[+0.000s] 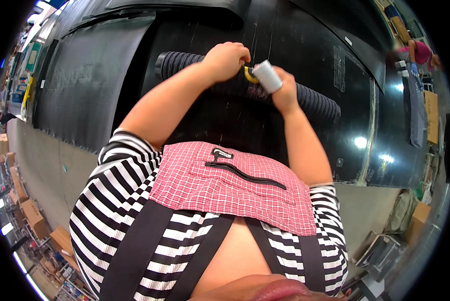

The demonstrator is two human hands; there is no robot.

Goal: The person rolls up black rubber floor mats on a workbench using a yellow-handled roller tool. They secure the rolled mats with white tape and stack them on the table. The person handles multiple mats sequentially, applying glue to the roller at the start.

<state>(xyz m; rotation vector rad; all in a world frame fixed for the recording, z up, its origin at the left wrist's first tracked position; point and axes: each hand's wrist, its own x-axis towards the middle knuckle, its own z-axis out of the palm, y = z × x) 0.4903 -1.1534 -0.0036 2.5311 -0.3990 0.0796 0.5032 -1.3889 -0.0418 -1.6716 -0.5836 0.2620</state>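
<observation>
A black corrugated hose (319, 103) lies across the black work surface in front of me, running from upper left to lower right. Over its middle, my right hand (286, 93) grips a whitish roll (268, 77), tilted, that looks like tape. A curved yellow strip (250, 75) shows beside the roll, between my two hands. My left hand (227, 61) is above the hose, left of the roll, its fingers curled and pinched close to the yellow strip. What lies between those fingertips is too small to make out. Both hands hide part of the hose's middle.
Black sheets (89, 75) cover the left part of the surface, and more lie at the back. A dark folded piece (414, 108) rests at the right edge. Beyond it another person in pink (421, 53) wears a blue glove. Cardboard boxes (33, 218) stand at left.
</observation>
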